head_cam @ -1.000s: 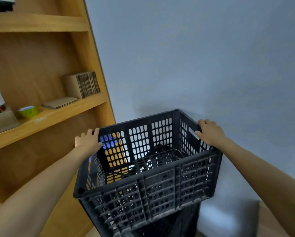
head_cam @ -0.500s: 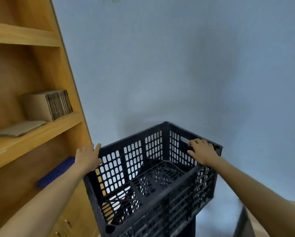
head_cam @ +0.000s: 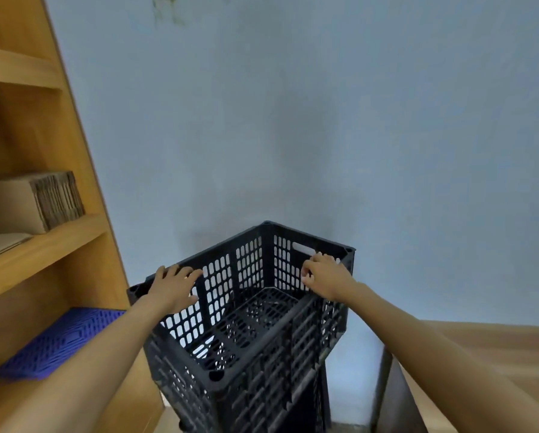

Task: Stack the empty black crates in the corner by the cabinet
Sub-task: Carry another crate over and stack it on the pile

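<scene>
So you've got one black crate (head_cam: 249, 310) up top here, hard plastic, boxy, with walls and floor punched full of little rounded slots so the pale wall (head_cam: 293, 120) shows right through the far sides, plus a longer oval handle cutout just beyond your right hand (head_cam: 326, 278). There's more black slotted plastic directly under it, looks like at least one more crate (head_cam: 299, 398) it's sitting on, but you can't really count how many from this angle since the bottom is cut off and blurry. The stack is tucked in the corner, wall behind it and the wooden cabinet (head_cam: 83, 195) just off your left hand (head_cam: 176, 285). Both arms are stretched out forward and bare. Your left hand lies palm-down over the left rim, fingers spread fairly flat and draped over the edge, more resting on it than clamping. Your right hand is on the right rim near the far corner, fingers curled over the top edge with the thumb tucked on the inside, so it's gripping the rim. The cabinet is smooth orange-brown wood with three shelf boards showing. Out past your left forearm there's one blue perforated plastic panel (head_cam: 61, 342) lying flat on the lowest board, and one shelf up, a bundle of flattened corrugated cardboard (head_cam: 33, 201) with the ribbed edges facing you.
</scene>
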Available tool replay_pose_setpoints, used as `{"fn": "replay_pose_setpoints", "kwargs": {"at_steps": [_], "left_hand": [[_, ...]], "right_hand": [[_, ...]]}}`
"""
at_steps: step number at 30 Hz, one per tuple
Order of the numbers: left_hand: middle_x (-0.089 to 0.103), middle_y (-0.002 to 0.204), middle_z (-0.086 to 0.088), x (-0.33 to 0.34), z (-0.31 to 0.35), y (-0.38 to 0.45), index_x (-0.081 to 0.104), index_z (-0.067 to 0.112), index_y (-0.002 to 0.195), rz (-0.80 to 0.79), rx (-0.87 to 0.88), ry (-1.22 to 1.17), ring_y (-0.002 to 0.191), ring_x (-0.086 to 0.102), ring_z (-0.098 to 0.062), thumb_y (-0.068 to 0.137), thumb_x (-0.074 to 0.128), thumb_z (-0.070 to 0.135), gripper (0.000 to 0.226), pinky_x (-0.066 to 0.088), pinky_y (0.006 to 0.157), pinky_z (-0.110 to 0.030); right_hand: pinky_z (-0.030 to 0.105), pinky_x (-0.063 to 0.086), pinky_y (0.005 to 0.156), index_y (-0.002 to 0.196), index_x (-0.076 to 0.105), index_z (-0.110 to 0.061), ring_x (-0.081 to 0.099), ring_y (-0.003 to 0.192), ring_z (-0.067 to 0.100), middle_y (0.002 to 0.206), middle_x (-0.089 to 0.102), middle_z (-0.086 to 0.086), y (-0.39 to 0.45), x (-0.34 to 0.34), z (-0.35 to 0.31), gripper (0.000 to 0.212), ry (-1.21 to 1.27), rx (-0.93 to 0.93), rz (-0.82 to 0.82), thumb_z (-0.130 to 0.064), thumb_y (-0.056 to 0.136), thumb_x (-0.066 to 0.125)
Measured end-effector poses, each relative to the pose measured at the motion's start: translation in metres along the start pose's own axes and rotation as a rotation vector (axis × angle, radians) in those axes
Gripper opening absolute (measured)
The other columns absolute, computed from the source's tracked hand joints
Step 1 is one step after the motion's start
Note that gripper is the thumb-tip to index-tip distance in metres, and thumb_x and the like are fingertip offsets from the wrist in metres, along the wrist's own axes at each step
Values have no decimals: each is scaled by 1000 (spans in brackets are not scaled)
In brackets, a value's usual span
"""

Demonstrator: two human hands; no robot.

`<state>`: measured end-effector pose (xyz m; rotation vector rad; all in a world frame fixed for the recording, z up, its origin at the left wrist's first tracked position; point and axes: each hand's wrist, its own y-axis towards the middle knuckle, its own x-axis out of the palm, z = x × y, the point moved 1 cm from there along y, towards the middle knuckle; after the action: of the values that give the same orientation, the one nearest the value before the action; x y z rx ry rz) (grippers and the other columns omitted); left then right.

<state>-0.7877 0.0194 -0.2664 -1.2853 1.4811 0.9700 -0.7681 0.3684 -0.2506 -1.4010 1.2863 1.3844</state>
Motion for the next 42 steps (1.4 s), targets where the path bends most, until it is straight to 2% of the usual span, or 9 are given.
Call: {"fn": "replay_pose_setpoints", "kwargs": {"at_steps": [9, 16, 19, 23, 26, 32, 37, 39, 42], "left_hand": [[28, 158, 0, -2, 38, -57, 22, 28, 153, 48, 18, -184, 147, 21, -28, 97, 43, 48, 63, 10, 118, -54], [40, 152, -1, -4, 48, -97, 33, 28, 148, 63, 57, -334, 139, 37, -28, 95, 46, 49, 59, 26, 112, -51], [41, 151, -1, -8, 35, -95, 35, 28, 147, 66, 85, -328, 137, 40, -27, 94, 47, 49, 59, 28, 111, -50], [41, 151, 0, -8, 9, -82, 39, 29, 145, 61, 131, -311, 137, 39, -27, 92, 48, 50, 57, 31, 110, -50], [36, 154, 1, -2, -15, -69, 38, 31, 146, 54, 166, -293, 140, 34, -27, 91, 49, 50, 59, 28, 111, -49], [20, 160, 0, 15, -76, -33, 29, 32, 150, 87, 185, -240, 146, 18, -31, 89, 51, 50, 67, 21, 117, -48], [11, 162, -7, 16, -96, -16, 21, 35, 152, 18, 174, -280, 146, 16, -37, 85, 61, 51, 80, 22, 115, -49], [14, 161, -8, 19, -95, -13, 20, 35, 152, -23, 154, -331, 143, 22, -39, 84, 64, 46, 82, 25, 113, -49], [19, 157, -5, 28, -93, -11, 29, 35, 149, -104, 98, -503, 135, 32, -40, 85, 62, 39, 72, 30, 111, -48]], "right_hand": [[49, 38, 106, 139, 36, -16, 33, 135, 37, 155, 22, 11, -86, 24, -3, 52, 244, 157, 27, -40, 95, 49], [50, 37, 107, 145, 27, -18, 35, 134, 39, 158, 10, 8, -129, 37, -23, 58, 320, 201, -12, -41, 96, 48], [50, 39, 105, 147, 22, -21, 44, 129, 38, 156, 20, 12, -130, 21, -34, 58, 319, 200, 10, -37, 97, 45], [47, 46, 98, 142, 27, -19, 56, 112, 35, 133, 49, 20, -124, 4, -54, 51, 320, 241, -4, -38, 97, 45], [46, 45, 100, 142, 26, -16, 55, 116, 34, 136, 50, 20, -114, 3, -75, 56, 338, 296, -42, -44, 97, 43], [50, 35, 112, 150, 17, -20, 39, 136, 39, 154, 29, 19, -88, 23, -137, 69, 380, 387, -55, -52, 95, 46], [54, 24, 114, 154, 1, -29, 5, 146, 47, 160, -20, 14, -90, 50, -178, 79, 305, 492, -64, -35, 96, 54], [49, 32, 112, 154, -4, -29, 10, 146, 46, 156, -29, 14, -92, 60, -182, 84, 372, 585, 6, -24, 95, 56], [41, 49, 93, 154, -9, -25, 45, 127, 45, 156, -29, 16, -94, 67, -186, 85, 572, 710, 69, -10, 95, 50]]}}
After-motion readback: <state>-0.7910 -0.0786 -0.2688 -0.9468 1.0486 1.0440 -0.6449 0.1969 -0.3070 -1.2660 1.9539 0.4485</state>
